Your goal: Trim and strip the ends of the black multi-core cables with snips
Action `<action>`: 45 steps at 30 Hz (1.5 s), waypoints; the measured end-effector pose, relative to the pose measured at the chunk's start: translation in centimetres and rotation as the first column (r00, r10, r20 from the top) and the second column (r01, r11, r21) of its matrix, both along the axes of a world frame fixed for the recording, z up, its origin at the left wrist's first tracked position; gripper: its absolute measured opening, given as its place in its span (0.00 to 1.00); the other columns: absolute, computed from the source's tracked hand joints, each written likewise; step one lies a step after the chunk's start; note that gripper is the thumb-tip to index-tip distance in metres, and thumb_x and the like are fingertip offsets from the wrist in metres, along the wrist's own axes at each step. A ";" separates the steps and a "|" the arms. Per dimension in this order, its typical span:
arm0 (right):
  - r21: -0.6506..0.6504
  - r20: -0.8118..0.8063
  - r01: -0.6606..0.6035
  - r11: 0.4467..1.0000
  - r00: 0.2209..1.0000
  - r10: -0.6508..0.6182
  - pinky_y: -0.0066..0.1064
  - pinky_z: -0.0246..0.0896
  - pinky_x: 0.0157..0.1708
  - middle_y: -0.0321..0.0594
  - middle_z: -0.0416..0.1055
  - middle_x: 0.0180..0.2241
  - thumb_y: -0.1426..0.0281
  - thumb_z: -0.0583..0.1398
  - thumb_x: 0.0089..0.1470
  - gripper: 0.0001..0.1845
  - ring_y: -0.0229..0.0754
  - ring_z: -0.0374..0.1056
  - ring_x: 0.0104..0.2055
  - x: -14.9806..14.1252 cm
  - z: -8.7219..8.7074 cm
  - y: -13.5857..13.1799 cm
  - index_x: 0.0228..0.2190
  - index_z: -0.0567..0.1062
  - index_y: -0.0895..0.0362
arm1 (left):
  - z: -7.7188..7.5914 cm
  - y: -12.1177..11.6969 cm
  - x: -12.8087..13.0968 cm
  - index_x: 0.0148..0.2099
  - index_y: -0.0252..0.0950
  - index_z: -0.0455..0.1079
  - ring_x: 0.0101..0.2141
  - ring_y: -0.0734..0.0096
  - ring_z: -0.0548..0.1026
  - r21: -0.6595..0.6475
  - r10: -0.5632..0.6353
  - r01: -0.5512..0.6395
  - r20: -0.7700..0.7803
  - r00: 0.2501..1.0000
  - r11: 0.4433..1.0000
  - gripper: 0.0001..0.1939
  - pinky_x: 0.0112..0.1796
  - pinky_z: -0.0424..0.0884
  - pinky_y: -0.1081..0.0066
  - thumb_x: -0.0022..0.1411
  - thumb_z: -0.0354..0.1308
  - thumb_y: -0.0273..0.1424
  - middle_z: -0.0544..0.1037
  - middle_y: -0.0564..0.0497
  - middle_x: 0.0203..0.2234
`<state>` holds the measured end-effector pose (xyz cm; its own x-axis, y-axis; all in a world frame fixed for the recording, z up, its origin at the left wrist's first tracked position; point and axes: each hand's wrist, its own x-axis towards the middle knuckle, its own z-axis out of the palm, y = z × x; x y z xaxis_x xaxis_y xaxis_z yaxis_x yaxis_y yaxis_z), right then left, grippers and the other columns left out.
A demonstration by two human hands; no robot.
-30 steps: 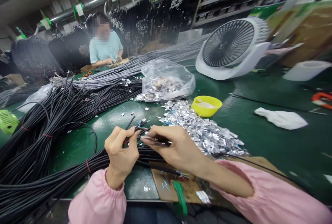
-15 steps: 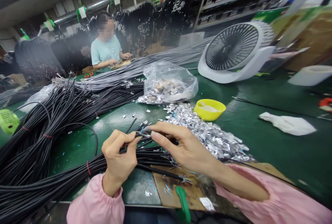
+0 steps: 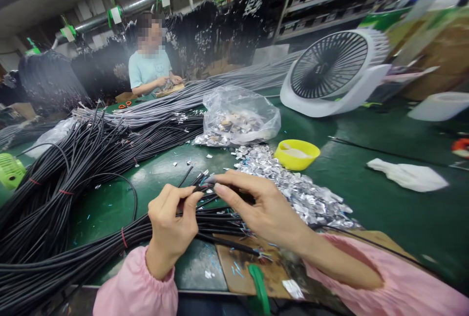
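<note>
A thin black cable end [image 3: 200, 190] sits pinched between both hands just above the green table [image 3: 366, 194], in front of the heap of silver foil scraps [image 3: 293, 189]. The left hand [image 3: 172, 221] closes thumb and forefinger on the cable's sheath, the other fingers curled in. The right hand [image 3: 264, 208] presses its thumb and forefinger together on the cable's stripped tip, where fine coloured wires show; what exactly lies between those fingertips is too small to tell.

Below the hands, on the near side of the foil heap, a bundle of black cables [image 3: 66, 252] runs off to the left, and a brown cardboard pad [image 3: 238, 262] lies under the cable ends. Behind the foil heap stands a yellow bowl [image 3: 296, 154], with a clear plastic bag [image 3: 240, 115] of scraps just left of it. Farther behind the heap is a white fan [image 3: 331, 74]. To the right of the heap lies a white cloth [image 3: 406, 175]. Far beyond, another person in a light blue shirt [image 3: 150, 69] works at grey cables [image 3: 205, 89].
</note>
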<state>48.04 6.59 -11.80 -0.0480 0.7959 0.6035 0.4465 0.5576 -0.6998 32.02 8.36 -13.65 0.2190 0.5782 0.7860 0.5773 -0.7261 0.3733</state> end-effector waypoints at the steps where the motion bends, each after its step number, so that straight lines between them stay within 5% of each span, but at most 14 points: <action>1: 0.021 0.019 0.026 0.999 0.999 -0.026 0.27 0.65 0.32 0.39 0.73 0.28 0.70 0.54 0.56 0.11 0.39 0.70 0.31 0.0 -0.1 0.0 0.30 0.75 0.57 | 0.1 -0.1 0.0 0.31 0.34 0.72 0.23 0.77 0.70 -0.057 -0.002 0.001 -0.009 1.000 0.998 0.04 0.26 0.64 0.77 0.57 0.57 0.25 0.74 0.53 0.22; 6: 0.074 0.080 0.074 0.995 0.994 -0.080 0.28 0.66 0.31 0.42 0.74 0.30 0.70 0.54 0.57 0.11 0.40 0.70 0.31 -0.1 -0.5 -0.1 0.32 0.75 0.59 | 0.8 -0.1 0.1 0.23 0.35 0.69 0.18 0.78 0.68 -0.398 -0.053 0.116 0.165 0.985 0.910 0.16 0.21 0.62 0.77 0.62 0.49 0.31 0.71 0.54 0.16; 12: 0.040 0.057 0.012 0.999 0.998 -0.014 0.29 0.64 0.30 0.40 0.73 0.28 0.70 0.54 0.56 0.10 0.39 0.69 0.29 -0.2 -0.3 -0.2 0.30 0.74 0.57 | 2.2 0.5 0.1 0.17 0.36 0.57 0.08 0.83 0.55 -0.722 -0.136 0.490 0.492 0.860 0.488 0.27 0.11 0.48 0.78 0.53 0.51 0.54 0.56 0.59 0.08; 14: -0.009 0.011 0.009 1.000 1.000 -0.009 0.28 0.63 0.29 0.39 0.72 0.26 0.68 0.54 0.57 0.10 0.39 0.67 0.27 -0.1 -0.1 -0.1 0.28 0.73 0.57 | 2.4 0.6 0.1 0.17 0.36 0.56 0.08 0.83 0.54 -0.727 -0.151 0.541 0.532 0.833 0.422 0.28 0.10 0.47 0.78 0.51 0.52 0.56 0.54 0.60 0.09; 16: -0.077 -0.050 0.013 0.997 0.999 -0.017 0.27 0.60 0.25 0.37 0.69 0.24 0.63 0.54 0.57 0.12 0.37 0.64 0.25 -0.1 0.0 0.1 0.27 0.71 0.57 | 2.2 0.5 0.2 0.17 0.35 0.59 0.09 0.83 0.54 -0.714 -0.140 0.517 0.518 0.844 0.472 0.26 0.11 0.48 0.78 0.53 0.53 0.52 0.56 0.59 0.09; 19: -0.149 -0.109 -0.010 0.989 0.994 -0.006 0.26 0.54 0.21 0.34 0.61 0.20 0.56 0.55 0.54 0.18 0.35 0.57 0.22 -0.3 0.3 0.4 0.24 0.67 0.57 | 1.6 0.2 0.4 0.20 0.33 0.67 0.13 0.81 0.60 -0.658 -0.121 0.373 0.396 0.910 0.654 0.18 0.15 0.54 0.78 0.57 0.54 0.40 0.63 0.56 0.11; 22: -0.220 -0.194 -0.088 0.972 0.980 0.044 0.26 0.51 0.21 0.33 0.56 0.20 0.50 0.57 0.50 0.23 0.34 0.53 0.22 -0.4 0.3 1.0 0.21 0.63 0.57 | 1.1 0.1 0.5 0.23 0.34 0.71 0.18 0.77 0.66 -0.574 -0.130 0.264 0.264 0.956 0.775 0.12 0.20 0.59 0.77 0.57 0.55 0.32 0.70 0.54 0.15; 27: -0.460 -0.446 -0.483 0.745 0.851 0.277 0.25 0.38 0.15 0.25 0.41 0.16 0.43 0.54 0.47 0.27 0.31 0.38 0.16 -0.5 -0.2 1.8 0.22 0.55 0.54 | 0.7 0.9 0.5 0.27 0.35 0.72 0.24 0.76 0.69 -0.363 -0.149 0.186 0.126 0.981 0.913 0.11 0.26 0.61 0.76 0.60 0.53 0.28 0.73 0.53 0.21; 29: -0.394 -0.333 -0.436 0.809 0.888 0.316 0.25 0.41 0.16 0.26 0.43 0.16 0.49 0.52 0.52 0.22 0.32 0.40 0.16 -0.7 -0.4 1.9 0.23 0.56 0.54 | 0.6 1.0 0.6 0.25 0.35 0.69 0.24 0.76 0.68 -0.353 -0.155 0.184 0.108 0.982 0.917 0.13 0.27 0.61 0.76 0.62 0.50 0.28 0.72 0.53 0.21; 32: -0.050 0.071 -0.058 0.997 0.996 0.062 0.28 0.47 0.21 0.35 0.55 0.21 0.67 0.50 0.52 0.08 0.37 0.51 0.21 -0.9 -0.4 2.1 0.23 0.59 0.55 | 0.8 1.0 0.7 0.21 0.34 0.63 0.20 0.77 0.64 -0.440 -0.193 0.218 0.101 0.976 0.871 0.20 0.24 0.58 0.76 0.64 0.45 0.31 0.67 0.55 0.16; 35: 0.223 0.220 0.230 0.947 0.935 -0.279 0.30 0.48 0.22 0.41 0.60 0.24 0.75 0.48 0.48 0.05 0.39 0.56 0.23 -0.5 -0.4 2.4 0.25 0.62 0.56 | 0.9 0.9 0.7 0.18 0.34 0.61 0.18 0.78 0.63 -0.484 -0.222 0.249 0.114 0.968 0.839 0.22 0.23 0.57 0.76 0.65 0.44 0.33 0.65 0.55 0.14; 38: 0.205 0.048 0.451 0.869 0.882 -0.469 0.29 0.49 0.22 0.38 0.60 0.21 0.70 0.49 0.54 0.08 0.38 0.56 0.22 0.4 -0.4 2.7 0.24 0.62 0.55 | 0.9 0.8 0.6 0.18 0.34 0.62 0.18 0.78 0.63 -0.479 -0.182 0.224 0.133 0.974 0.849 0.22 0.23 0.57 0.76 0.64 0.46 0.34 0.65 0.55 0.14; 42: -0.001 0.030 0.252 0.968 0.967 -0.252 0.26 0.45 0.18 0.32 0.54 0.14 0.56 0.50 0.57 0.23 0.33 0.51 0.17 1.0 -0.2 2.5 0.17 0.63 0.56 | 0.8 0.9 0.5 0.21 0.34 0.69 0.19 0.77 0.65 -0.488 -0.123 0.191 0.169 0.978 0.852 0.17 0.22 0.58 0.76 0.61 0.51 0.34 0.69 0.54 0.16; 45: -0.020 -0.012 0.163 0.986 0.987 -0.163 0.26 0.51 0.20 0.36 0.65 0.20 0.58 0.54 0.55 0.18 0.35 0.59 0.22 0.7 -0.1 1.8 0.24 0.71 0.59 | 0.8 0.9 0.5 0.24 0.34 0.72 0.21 0.76 0.67 -0.476 -0.091 0.177 0.198 0.976 0.861 0.13 0.23 0.60 0.77 0.59 0.54 0.32 0.72 0.54 0.18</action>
<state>48.70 8.39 -11.86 0.0916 0.8035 0.5882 0.5206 0.4649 -0.7161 32.55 9.23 -12.83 0.2160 0.8708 0.4416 0.3870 -0.4916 0.7801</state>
